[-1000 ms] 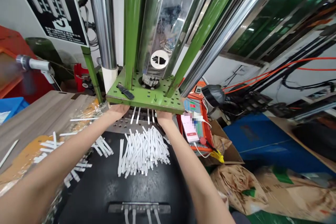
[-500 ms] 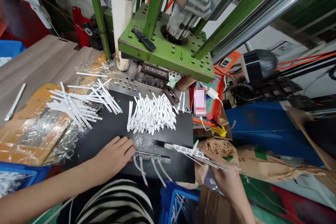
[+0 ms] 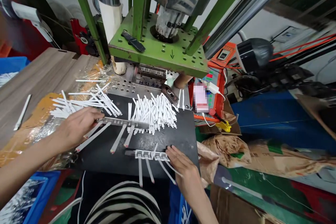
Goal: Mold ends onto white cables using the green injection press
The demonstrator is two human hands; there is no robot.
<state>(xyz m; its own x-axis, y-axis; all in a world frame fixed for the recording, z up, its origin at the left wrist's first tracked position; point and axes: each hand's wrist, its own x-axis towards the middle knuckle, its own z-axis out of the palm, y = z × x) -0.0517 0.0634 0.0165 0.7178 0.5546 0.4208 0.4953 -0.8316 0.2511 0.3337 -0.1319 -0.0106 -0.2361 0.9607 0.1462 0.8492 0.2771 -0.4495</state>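
My left hand [image 3: 78, 127] is closed on the left end of a slotted metal bar [image 3: 120, 122], held above the black work surface [image 3: 105, 161]. Several pale flat strips [image 3: 119, 140] hang from this bar towards me. The fingers of my right hand [image 3: 185, 169] are closed at the right end of a second bar with a white moulded piece [image 3: 151, 154] along it. From that piece too, white strips trail towards me, and one short bit sticks up. Just behind the bars lies a heap of white strips [image 3: 154, 112], partly covered by the left-hand bar's tip.
A green press plate [image 3: 157, 56] stands over a metal die [image 3: 149, 75] at the back. More white strips [image 3: 105, 101] lie on the left, by plastic-wrapped cardboard. An orange control box [image 3: 222, 87] is at the right. Blue bins [image 3: 48, 196] sit below the table edge.
My left hand has lifted the slotted bar off the black surface and moved it left and away from me. My right hand has brought the white-covered bar leftward, over the black surface.
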